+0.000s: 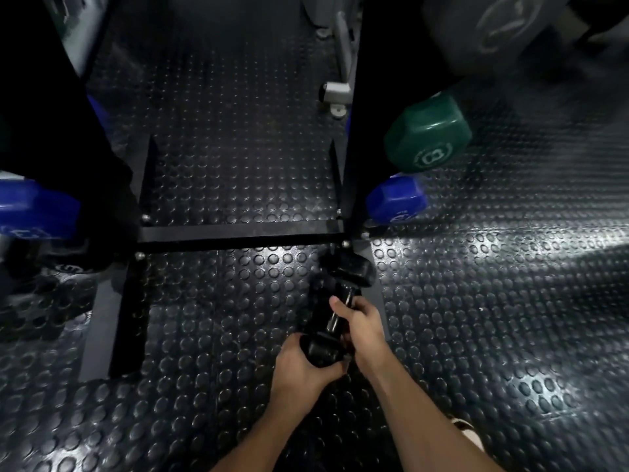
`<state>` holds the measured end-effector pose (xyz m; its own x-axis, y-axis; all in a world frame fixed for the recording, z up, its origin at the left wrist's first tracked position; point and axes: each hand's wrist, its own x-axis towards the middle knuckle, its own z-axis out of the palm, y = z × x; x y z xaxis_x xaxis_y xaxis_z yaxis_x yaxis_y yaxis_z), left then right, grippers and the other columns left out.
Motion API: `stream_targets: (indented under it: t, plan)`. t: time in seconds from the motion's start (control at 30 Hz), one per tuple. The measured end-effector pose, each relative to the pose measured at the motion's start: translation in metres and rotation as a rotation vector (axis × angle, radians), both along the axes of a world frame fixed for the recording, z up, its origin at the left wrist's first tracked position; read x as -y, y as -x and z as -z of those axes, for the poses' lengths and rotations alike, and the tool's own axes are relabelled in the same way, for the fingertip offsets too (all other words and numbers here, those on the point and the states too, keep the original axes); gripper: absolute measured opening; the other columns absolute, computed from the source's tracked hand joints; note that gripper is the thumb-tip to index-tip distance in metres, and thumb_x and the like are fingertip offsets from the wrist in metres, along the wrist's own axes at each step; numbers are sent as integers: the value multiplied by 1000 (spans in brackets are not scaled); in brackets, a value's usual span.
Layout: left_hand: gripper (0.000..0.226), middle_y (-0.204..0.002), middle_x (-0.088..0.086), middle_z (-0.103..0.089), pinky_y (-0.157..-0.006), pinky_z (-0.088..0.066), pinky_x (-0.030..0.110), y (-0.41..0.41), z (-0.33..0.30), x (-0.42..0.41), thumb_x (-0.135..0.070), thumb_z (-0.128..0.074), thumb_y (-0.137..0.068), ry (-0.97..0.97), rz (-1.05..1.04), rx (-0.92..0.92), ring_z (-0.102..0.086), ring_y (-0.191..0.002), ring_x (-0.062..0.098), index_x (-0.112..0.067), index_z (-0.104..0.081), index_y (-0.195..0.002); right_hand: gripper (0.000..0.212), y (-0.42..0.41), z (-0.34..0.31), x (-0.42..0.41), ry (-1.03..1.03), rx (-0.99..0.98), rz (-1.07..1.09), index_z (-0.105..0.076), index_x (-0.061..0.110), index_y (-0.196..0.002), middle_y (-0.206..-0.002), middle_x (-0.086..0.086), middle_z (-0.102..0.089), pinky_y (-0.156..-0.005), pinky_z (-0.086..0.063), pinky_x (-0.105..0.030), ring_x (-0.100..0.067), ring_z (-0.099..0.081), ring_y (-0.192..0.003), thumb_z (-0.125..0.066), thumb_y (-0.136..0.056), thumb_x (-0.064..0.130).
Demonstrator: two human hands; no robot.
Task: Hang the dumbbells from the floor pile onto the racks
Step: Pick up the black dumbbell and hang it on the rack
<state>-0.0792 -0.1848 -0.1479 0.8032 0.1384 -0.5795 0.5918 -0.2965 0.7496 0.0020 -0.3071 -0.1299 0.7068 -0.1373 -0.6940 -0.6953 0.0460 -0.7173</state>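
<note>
Black dumbbell (335, 313): lying on studded floor near rack base (238, 232). Right hand (362, 323) gripping handle, left hand (301, 364) cupping near head. Both clamping; advisably lifting level, steadily.

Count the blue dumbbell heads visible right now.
2. One blue dumbbell head sits at the left edge beside the rack frame; the other blue head lies right of the frame, below the green dumbbell. More may be hidden behind the uprights.
</note>
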Motion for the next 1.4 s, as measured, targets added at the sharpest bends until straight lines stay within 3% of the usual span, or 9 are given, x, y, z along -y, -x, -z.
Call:
stream_targets:
  t: [0.1, 0.23, 0.4, 0.53, 0.67, 0.87, 1.0, 1.1, 1.4]
  plan:
    - [55, -90, -12, -72, -66, -49, 8, -9, -24, 18, -38, -94, -56, 48, 41, 58, -66, -81, -9, -34, -60, -98, 23, -1, -18, 29, -15, 41, 68, -70, 0, -108, -100, -18, -79, -66, -60, -33, -29, -78, -82, -75, -94, 17]
    - [51, -88, -10, -77, -75, -54, 18, -34, -42, 49, -48, -91, -52, 116, 45, 55, -70, -79, -4, -28, -69, -93, 26, -14, -31, 68, -67, 56, 160, -67, -4, -110, -110, -28, -74, -70, -55, -37, -35, -68, -88, -71, -97, 19]
    - [60, -88, -12, -78, -84, -57, 24, -85, -51, 92, -65, -82, -51, 217, 52, 34, -72, -85, 2, -25, -77, -96, 16, -66, -48, 107, 20, 133, 131, -68, 7, -87, -79, -10, -74, -60, -57, -28, -17, -71, -64, -62, -101, 8]
    - [43, -93, -9, -78, -91, -58, 35, -125, -53, 117, -54, -84, -67, 316, -14, 33, -73, -90, 7, -27, -75, -99, 17, -117, -54, 117, 96, 171, 71, -69, -2, -101, -86, -15, -73, -74, -60, -39, -23, -70, -72, -66, -99, 14]
    - [26, -99, -4, -77, -92, -57, 34, -159, -56, 129, -46, -80, -82, 389, -79, 28, -72, -95, 17, -28, -68, -97, 20, -157, -66, 114, 111, 201, -31, -68, 4, -86, -56, 2, -70, -47, -51, -20, -8, -66, -50, -57, -103, 8]
    - [42, -101, -5, -77, -96, -56, 37, -189, -44, 134, -51, -78, -79, 471, -159, 69, -71, -99, 14, -25, -71, -111, 31, -194, -68, 107, 206, 210, -125, -67, 2, -85, -41, 10, -56, -37, -38, -13, 1, -48, -34, -41, -99, -8]
    - [32, -106, -6, -73, -96, -53, 35, -198, -36, 132, -38, -79, -85, 540, -247, 70, -68, -105, 15, -26, -65, -111, 29, -206, -64, 107, 203, 221, -159, -71, -6, -94, -46, 5, -59, -40, -43, -17, -2, -51, -38, -42, -94, -11]
    - [40, -111, -2, -74, -98, -53, 37, -202, -29, 127, -39, -79, -85, 593, -276, 64, -68, -110, 16, -21, -65, -119, 35, -212, -59, 105, 200, 214, -194, -72, 2, -77, -55, -3, -63, -51, -49, -26, -12, -58, -48, -44, -90, -13]
    - [52, -120, 5, -74, -100, -53, 40, -204, -17, 114, -38, -81, -84, 757, -285, 56, -70, -112, 21, -16, -65, -128, 34, -204, -69, 104, 68, 191, -215, -72, 3, -95, -51, 2, -66, -40, -47, -18, -4, -60, -41, -42, -99, -13]
